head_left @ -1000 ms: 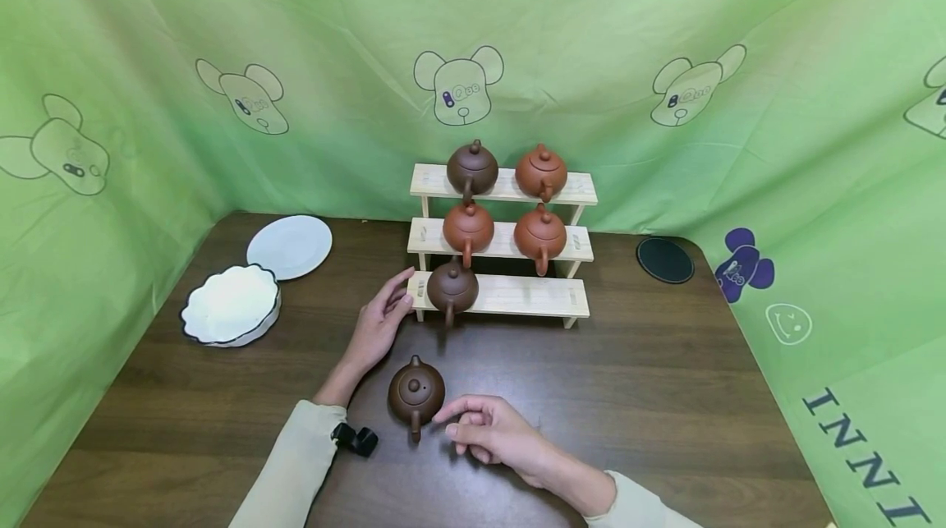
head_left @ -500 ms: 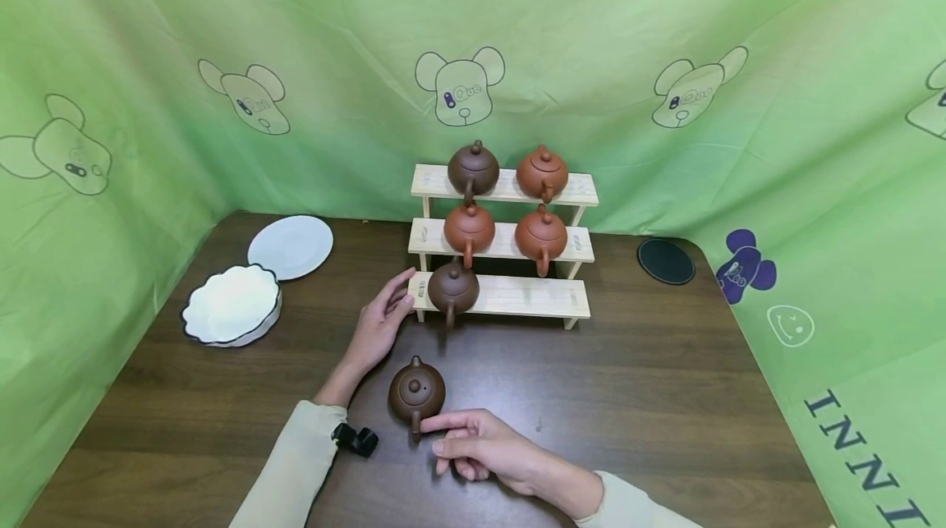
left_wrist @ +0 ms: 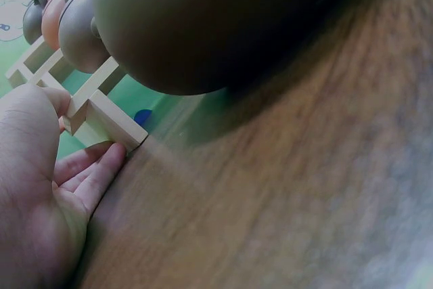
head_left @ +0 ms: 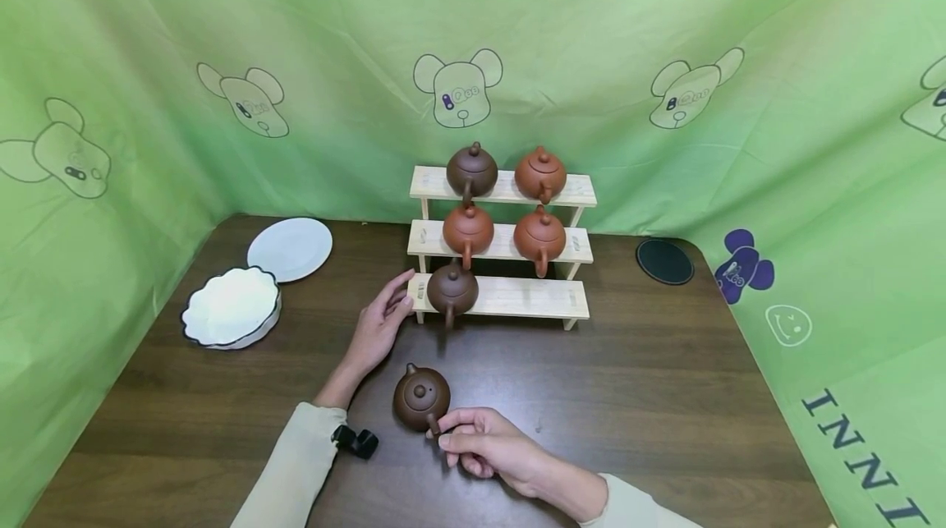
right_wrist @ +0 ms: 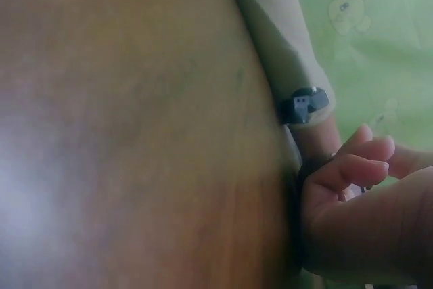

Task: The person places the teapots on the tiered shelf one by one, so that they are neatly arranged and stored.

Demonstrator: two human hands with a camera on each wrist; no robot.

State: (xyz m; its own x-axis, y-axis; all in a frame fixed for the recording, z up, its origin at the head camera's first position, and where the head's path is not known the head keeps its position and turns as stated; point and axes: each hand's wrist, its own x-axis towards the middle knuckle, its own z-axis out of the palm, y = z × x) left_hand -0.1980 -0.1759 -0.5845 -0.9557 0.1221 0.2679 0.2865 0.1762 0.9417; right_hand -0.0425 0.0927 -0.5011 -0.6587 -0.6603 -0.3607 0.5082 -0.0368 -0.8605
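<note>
My right hand (head_left: 491, 450) pinches the handle of a dark brown teapot (head_left: 421, 398) in front of the stand. Its spout points away and a little left; whether its base touches the table is unclear. In the left wrist view the same round teapot body (left_wrist: 216, 25) looms large. My left hand (head_left: 377, 331) touches the left end of a three-step wooden stand (head_left: 525, 296), fingers nearly straight. On the stand's lowest step, at the left, sits another dark teapot (head_left: 452, 290). The right wrist view shows my right hand (right_wrist: 352, 201) with curled fingers; the teapot is mostly hidden there.
The middle step bears two reddish teapots (head_left: 468, 228). Above them stand a dark teapot (head_left: 471, 172) and a reddish one (head_left: 541, 174). Left on the table lie a white plate (head_left: 291, 249) and a scalloped dish (head_left: 231, 306). A black coaster (head_left: 665, 260) lies right.
My right hand has reached the handle and taken hold of it. The front teapot has turned, its handle swinging right, and has shifted slightly right. My left hand stays at the stand.
</note>
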